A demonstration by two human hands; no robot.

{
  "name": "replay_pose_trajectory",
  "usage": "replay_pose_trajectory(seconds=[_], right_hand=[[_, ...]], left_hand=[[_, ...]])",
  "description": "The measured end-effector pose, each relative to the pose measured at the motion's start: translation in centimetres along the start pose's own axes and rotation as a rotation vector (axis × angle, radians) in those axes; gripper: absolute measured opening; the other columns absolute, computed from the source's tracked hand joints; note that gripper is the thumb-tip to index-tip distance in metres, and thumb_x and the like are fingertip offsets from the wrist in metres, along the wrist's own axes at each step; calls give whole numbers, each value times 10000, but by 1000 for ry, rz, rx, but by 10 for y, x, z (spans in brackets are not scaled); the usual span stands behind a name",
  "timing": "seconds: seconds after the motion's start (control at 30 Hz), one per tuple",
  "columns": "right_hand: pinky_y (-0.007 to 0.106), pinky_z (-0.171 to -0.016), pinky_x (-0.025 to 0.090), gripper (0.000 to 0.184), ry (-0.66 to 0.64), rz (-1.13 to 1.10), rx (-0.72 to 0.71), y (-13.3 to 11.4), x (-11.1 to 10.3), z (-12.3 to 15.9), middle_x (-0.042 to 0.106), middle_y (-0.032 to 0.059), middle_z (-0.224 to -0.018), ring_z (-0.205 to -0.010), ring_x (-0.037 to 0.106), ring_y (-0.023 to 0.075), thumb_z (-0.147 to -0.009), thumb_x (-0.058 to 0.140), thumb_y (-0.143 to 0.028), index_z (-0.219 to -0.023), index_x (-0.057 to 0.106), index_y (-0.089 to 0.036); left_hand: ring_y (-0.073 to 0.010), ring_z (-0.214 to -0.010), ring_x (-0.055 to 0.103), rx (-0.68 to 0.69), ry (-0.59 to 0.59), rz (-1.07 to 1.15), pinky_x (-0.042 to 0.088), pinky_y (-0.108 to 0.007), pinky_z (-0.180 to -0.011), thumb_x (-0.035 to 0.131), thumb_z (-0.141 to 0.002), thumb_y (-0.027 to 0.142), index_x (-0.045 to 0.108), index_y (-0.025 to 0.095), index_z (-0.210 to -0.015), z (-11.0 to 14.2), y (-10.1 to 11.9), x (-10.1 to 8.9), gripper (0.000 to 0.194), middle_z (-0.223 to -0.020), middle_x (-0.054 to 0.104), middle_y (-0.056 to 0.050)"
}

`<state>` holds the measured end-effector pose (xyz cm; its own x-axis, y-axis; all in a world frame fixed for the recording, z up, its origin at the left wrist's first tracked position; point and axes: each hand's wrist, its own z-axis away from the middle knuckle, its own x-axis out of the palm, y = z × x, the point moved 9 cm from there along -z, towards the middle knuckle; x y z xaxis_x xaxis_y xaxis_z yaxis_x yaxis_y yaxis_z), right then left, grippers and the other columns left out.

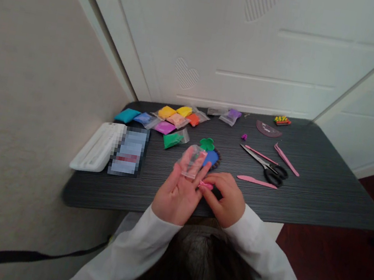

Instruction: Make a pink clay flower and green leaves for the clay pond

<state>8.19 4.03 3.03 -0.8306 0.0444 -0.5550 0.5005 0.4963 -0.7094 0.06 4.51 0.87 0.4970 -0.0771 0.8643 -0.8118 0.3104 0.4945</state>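
Note:
My left hand [177, 198] is turned palm up, fingers stretched out, with a small clear plastic bag [190, 160] held across them. Some pink shows through the bag's right side. Beside those fingers, my right hand [226, 196] is closed in a pinch on a small lump of pink clay [206, 186]. The lump is close to the left fingers; whether it touches them I cannot tell. Just beyond the hands lies a blue disc [211, 158] with a dark, bumpy edge, partly hidden by the left fingers. A green clover-like piece [207, 144] lies at its far side.
Bags of coloured clay [167, 112] lie at the back left, near a white tray [98, 146] and a blurred packet [130, 152]. On the right are black-handled scissors [268, 167], a pink knife-like tool [257, 181], pink tweezers [287, 159] and a purple bit [244, 136].

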Motion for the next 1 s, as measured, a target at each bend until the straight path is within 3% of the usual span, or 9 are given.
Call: replay_pose_trajectory(seconds=[0.1, 0.17, 0.27, 0.33, 0.43, 0.53, 0.73, 0.87, 1.0], right_hand=[[369, -812, 363, 113, -92, -17, 56, 6, 11, 1, 620, 44, -808, -896, 514, 187, -736, 522, -265, -784, 592, -189], [338, -741, 409, 126, -110, -236, 174, 17, 14, 2, 617, 33, -774, -800, 552, 164, -748, 503, -291, -789, 564, -188], [298, -680, 445, 128, 10, -626, 343, 31, 7, 4, 616, 12, -737, -724, 580, 137, -765, 485, -310, -821, 494, -195], [306, -727, 439, 130, 126, -715, 349, 30, -5, 2, 618, 13, -770, -772, 582, 139, -755, 507, -298, -837, 470, -204], [321, -781, 412, 117, 198, -627, 281, 16, -18, -4, 606, 29, -841, -820, 561, 143, -759, 506, -281, -849, 489, -208], [312, -774, 401, 115, 195, -539, 241, 4, -18, -6, 573, 40, -880, -821, 530, 143, -762, 496, -262, -860, 512, -204], [245, -577, 380, 87, 188, -732, 313, 22, -4, -3, 493, -8, -724, -603, 443, 99, -759, 427, -205, -834, 472, -207], [247, -523, 340, 158, 77, -722, 335, 28, 3, -4, 412, -21, -609, -550, 392, 106, -740, 374, -220, -810, 512, -186], [246, -551, 342, 199, -46, -508, 315, 14, 4, -5, 459, -13, -628, -585, 409, 108, -771, 408, -334, -768, 533, -180]], left_hand=[[-210, -1212, 290, -13, -27, -65, 376, -371, -849, 284, -836, 362, 392, 349, -1176, 2, 0, 0, 357, -1307, 368, 16], [-237, -1197, 312, -34, -39, -87, 365, -421, -863, 342, -811, 383, 432, 346, -1142, 3, 1, 0, 345, -1278, 407, 9], [-261, -1142, 387, -46, -24, -116, 339, -473, -886, 478, -742, 377, 512, 311, -1062, 3, 5, -6, 328, -1172, 511, -5], [-241, -1080, 452, -15, 4, -160, 357, -445, -885, 576, -680, 301, 570, 264, -966, 2, 7, -13, 288, -1059, 579, -12], [-166, -917, 547, 49, 57, -217, 417, -332, -830, 626, -629, 174, 609, 209, -790, 0, 8, -24, 166, -868, 630, -6], [-116, -792, 564, 64, 84, -197, 449, -259, -735, 591, -657, 139, 586, 181, -658, 0, 5, -28, 42, -777, 620, 3], [-112, -750, 530, 81, 77, -170, 442, -252, -689, 554, -642, 93, 548, 157, -605, 0, 6, -24, 74, -710, 570, -2], [-102, -656, 509, 107, 82, -219, 419, -234, -652, 539, -634, 88, 554, 154, -614, 1, 6, -25, 71, -594, 517, 3], [-100, -615, 497, 141, 72, -261, 408, -229, -621, 538, -619, 92, 599, 144, -652, 1, 7, -23, 87, -605, 528, -9]])
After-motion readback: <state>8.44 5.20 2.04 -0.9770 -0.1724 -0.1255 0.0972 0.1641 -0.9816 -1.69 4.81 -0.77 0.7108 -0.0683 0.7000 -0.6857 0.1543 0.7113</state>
